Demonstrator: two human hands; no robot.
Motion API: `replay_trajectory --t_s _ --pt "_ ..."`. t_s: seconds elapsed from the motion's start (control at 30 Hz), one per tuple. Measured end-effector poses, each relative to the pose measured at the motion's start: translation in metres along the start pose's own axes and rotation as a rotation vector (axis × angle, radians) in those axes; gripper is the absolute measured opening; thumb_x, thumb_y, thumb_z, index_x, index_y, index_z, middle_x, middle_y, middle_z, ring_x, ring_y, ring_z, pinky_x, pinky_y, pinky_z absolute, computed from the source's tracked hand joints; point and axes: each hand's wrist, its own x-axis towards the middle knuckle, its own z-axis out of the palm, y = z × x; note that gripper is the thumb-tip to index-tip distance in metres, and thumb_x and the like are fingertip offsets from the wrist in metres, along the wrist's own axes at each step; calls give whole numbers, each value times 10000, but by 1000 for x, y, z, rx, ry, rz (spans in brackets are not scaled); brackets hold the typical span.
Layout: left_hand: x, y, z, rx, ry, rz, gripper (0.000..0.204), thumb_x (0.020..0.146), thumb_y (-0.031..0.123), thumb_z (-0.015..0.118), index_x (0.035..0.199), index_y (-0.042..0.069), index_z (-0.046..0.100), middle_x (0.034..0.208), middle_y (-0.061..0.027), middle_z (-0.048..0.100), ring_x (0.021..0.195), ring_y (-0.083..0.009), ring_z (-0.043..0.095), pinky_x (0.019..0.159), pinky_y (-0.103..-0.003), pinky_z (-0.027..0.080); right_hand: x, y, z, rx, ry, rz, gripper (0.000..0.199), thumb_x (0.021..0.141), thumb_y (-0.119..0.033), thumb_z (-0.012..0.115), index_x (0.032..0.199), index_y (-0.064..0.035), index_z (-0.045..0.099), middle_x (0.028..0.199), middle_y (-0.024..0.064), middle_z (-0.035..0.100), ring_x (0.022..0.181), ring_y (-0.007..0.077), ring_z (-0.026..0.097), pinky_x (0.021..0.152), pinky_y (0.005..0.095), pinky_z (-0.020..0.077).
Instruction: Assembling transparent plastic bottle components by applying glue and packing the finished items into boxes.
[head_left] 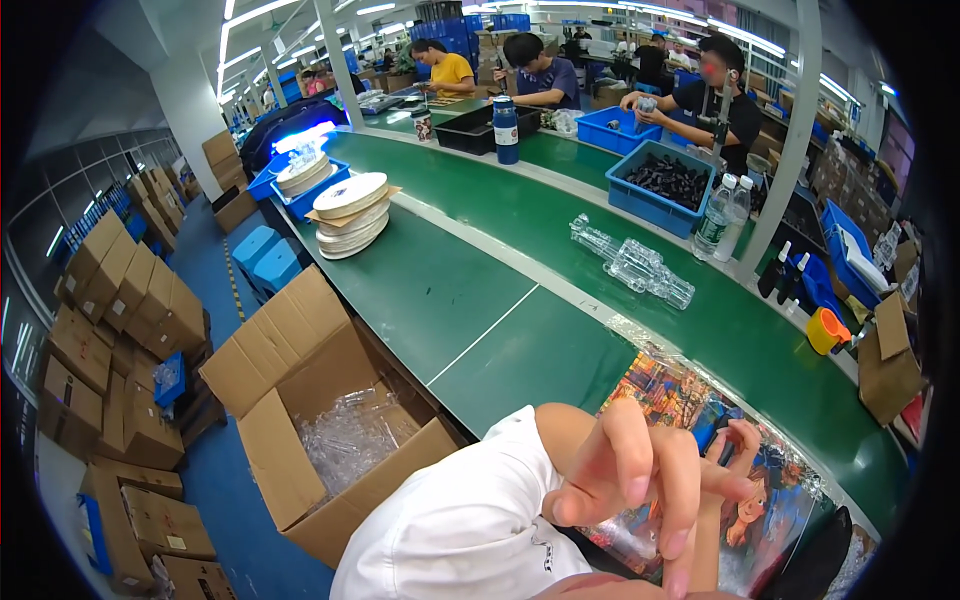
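Note:
My left hand (pixel 640 480) is raised close to the camera, out of a white sleeve (pixel 460 520). Its fingers are spread and nothing is in it. Behind it, my right hand (pixel 745 445) reaches up from the lower edge. Its fingers curl on a colourful printed pack (pixel 680 395) wrapped in clear film. The pack lies on the near edge of the green conveyor table (pixel 480 290). The left hand and right forearm hide part of the pack.
An open cardboard box (pixel 300 350) with clear plastic pieces stands left of me on the blue floor. On the belt are clear plastic parts (pixel 635 265), stacked white discs (pixel 350 215), a blue bin of black parts (pixel 660 180) and water bottles (pixel 715 215). Cartons (pixel 120 330) are piled left. People work across the table.

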Motion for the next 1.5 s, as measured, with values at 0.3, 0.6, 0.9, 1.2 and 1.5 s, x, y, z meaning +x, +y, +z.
replay_trajectory --t_s 0.3,0.6,0.9,1.2,1.5 --pt "1 -3 -5 10 -44 35 357 900 285 521 1073 9 375 938 -224 541 733 -331 658 1114 -521 105 5 -5 -4 -5 -40 -3 225 827 41 485 1046 -10 483 1036 115 488 766 156 510 723 269 427" --pt "1 -6 -2 -26 -38 19 338 899 274 510 1067 11 381 930 -217 554 720 -317 657 1115 -515 121 3 0 -2 -21 -12 -6 218 834 32 490 1048 -8 483 1042 117 491 767 158 514 717 268 433" --pt "2 2 -6 -75 32 -131 312 895 259 499 1049 13 385 945 -228 557 736 -314 654 1110 -523 137 0 9 -3 51 -16 2 211 818 28 502 1027 -5 497 1020 116 499 771 166 520 720 268 436" --pt "11 19 -16 -157 55 -772 355 882 172 532 1131 54 309 1107 -298 476 863 -470 608 1031 -628 225 5 3 8 -33 -25 -24 269 738 40 587 993 -25 532 912 127 549 785 232 561 698 300 465" --pt "6 4 -3 -319 39 -1061 707 785 88 638 1321 24 181 1148 -336 451 902 -456 608 1026 -600 264 9 1 -13 -29 0 -29 260 752 63 570 998 -10 521 931 139 551 780 223 568 700 291 469"
